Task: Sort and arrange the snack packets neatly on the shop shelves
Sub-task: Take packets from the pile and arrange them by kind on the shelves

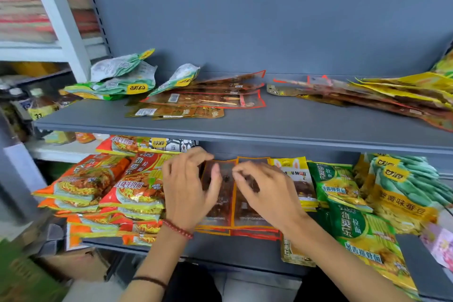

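Grey shelf (220,254), orange-edged packets (241,213)

The forearms are bare. At the wrist of the left hand (188,191) sits a bead bracelet (177,229) of round dark-red beads; nearer the elbow, a thin dark cord band (149,281) circles that forearm.

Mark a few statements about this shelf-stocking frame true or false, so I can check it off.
1. The left hand and right hand are over the clear orange-edged packets on the lower shelf. True.
2. The orange noodle packets lie right of the hands. False: they lie left of them; green noodle packets lie to the right.
3. A red bead bracelet is on the left wrist. True.
4. The upper shelf holds only yellow packets. False: green packets and clear red-edged packets lie there too.
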